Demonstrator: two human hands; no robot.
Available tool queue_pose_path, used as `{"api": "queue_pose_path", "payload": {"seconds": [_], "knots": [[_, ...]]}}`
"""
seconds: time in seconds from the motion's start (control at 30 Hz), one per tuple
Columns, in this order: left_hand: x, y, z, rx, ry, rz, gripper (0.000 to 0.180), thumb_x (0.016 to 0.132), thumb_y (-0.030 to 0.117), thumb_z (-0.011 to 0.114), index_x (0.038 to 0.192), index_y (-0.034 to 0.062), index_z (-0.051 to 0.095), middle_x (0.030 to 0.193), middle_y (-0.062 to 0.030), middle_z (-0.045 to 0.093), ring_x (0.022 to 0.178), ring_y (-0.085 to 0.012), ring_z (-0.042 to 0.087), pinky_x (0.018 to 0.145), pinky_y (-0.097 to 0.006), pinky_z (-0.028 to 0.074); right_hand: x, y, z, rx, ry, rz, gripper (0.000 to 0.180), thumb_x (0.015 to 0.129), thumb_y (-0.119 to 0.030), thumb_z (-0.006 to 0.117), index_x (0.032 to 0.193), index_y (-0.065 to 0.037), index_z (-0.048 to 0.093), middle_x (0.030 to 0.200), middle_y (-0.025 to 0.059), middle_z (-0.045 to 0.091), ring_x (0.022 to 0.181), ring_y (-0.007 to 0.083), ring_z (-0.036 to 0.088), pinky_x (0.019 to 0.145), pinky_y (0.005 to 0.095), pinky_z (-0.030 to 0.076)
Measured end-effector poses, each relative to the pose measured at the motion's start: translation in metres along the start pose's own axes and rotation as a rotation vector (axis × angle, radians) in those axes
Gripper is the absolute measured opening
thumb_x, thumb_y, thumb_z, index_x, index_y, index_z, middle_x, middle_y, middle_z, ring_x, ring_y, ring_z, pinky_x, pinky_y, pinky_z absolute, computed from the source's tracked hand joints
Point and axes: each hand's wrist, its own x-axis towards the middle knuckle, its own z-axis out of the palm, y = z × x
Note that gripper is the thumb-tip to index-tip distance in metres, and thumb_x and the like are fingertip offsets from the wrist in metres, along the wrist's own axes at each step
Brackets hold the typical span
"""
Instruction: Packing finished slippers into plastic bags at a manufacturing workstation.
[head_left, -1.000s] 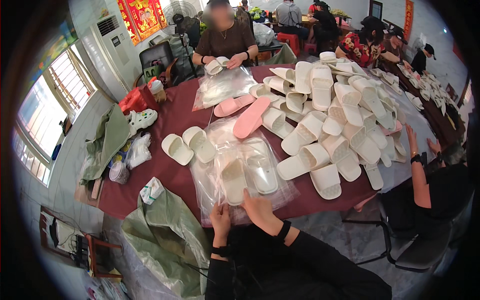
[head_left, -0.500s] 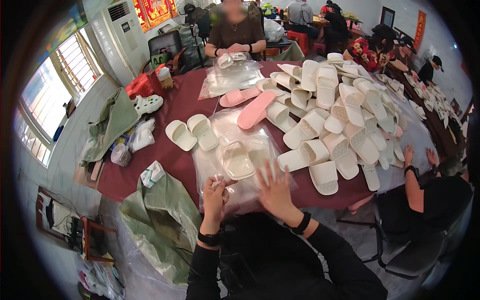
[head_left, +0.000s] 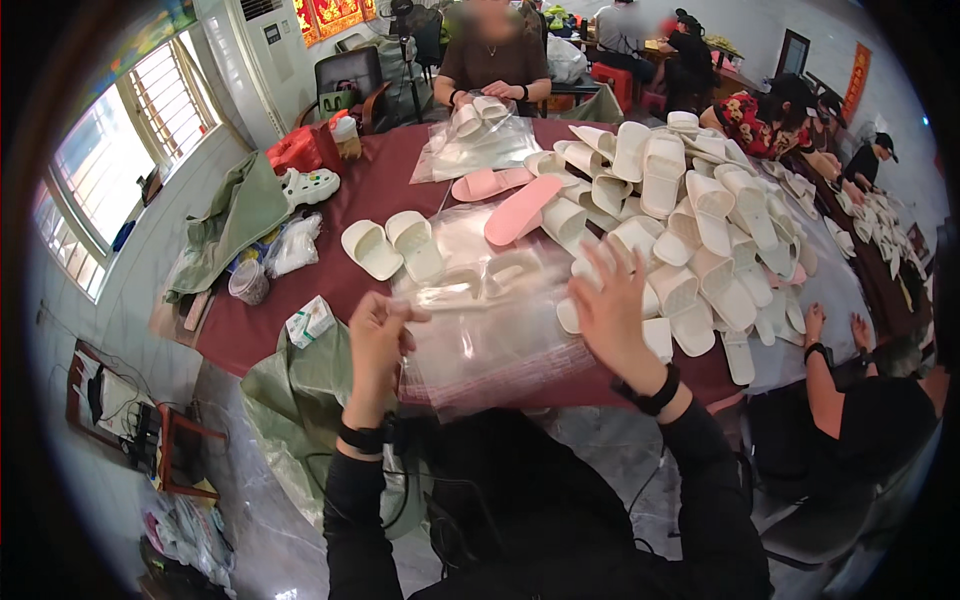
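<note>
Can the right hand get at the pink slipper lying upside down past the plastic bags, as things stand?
Probably yes. The right hand is raised and open, holding nothing, and the pink slipper lies farther out on the table, slightly to its left. Only flat clear plastic bags and low white slippers lie between, nothing tall.

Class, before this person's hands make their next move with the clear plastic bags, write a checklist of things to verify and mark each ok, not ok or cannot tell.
1. Left hand has hold of a clear plastic bag: ok, fingers pinch its upper left corner.
2. Right hand grips the bag: not ok, it is raised and spread open above the stack's right side.
3. Only one bag lifted from the stack: cannot tell, the clear layers blur together.
4. Pair of white slippers within reach: ok, lying side by side on the red table just beyond the bags.
5. Slipper pile clear of the bags: not ok, it crowds their right edge.
</note>
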Motion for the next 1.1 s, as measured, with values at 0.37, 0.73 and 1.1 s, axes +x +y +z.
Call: {"api": "queue_pose_path", "payload": {"seconds": [0.37, 0.73, 1.1], "knots": [[-0.024, 0.090, -0.045, -0.305, 0.013, 0.069, 0.018, 0.088, 0.006, 0.056, 0.073, 0.0091, 0.047, 0.070, -0.0032, 0.062, 0.049, -0.0041, 0.053, 0.042, -0.016, 0.037, 0.034, -0.061, -0.070, 0.259, 0.217, -0.146, 0.009, 0.076, -0.011, 0.065, 0.083, -0.008, 0.059, 0.129, 0.0109, 0.050, 0.122, 0.0361, 0.043, 0.104, 0.0557, 0.022], [-0.078, 0.099, -0.142, 0.098, 0.248, 0.388, 0.008, 0.097, 0.010, 0.045, 0.092, 0.0052, 0.046, 0.083, -0.0095, 0.064, 0.080, -0.0168, 0.064, 0.075, -0.029, 0.051, -0.006, -0.122, -0.041, 0.746, -0.176, -0.302, 0.025, 0.075, -0.014, 0.072, 0.096, -0.008, 0.061, 0.137, 0.0195, 0.042, 0.126, 0.0401, 0.039, 0.104, 0.0547, 0.026], [-0.100, 0.072, -0.225, -0.318, 0.125, 0.138, 0.011, 0.090, 0.011, 0.054, 0.082, 0.0067, 0.047, 0.072, -0.0058, 0.060, 0.070, -0.0116, 0.058, 0.080, -0.029, 0.047, -0.054, -0.125, -0.023, 0.833, -0.437, -0.229, 0.036, 0.081, -0.019, 0.068, 0.114, -0.012, 0.058, 0.140, 0.0175, 0.037, 0.126, 0.0352, 0.039, 0.103, 0.0523, 0.028]]}}
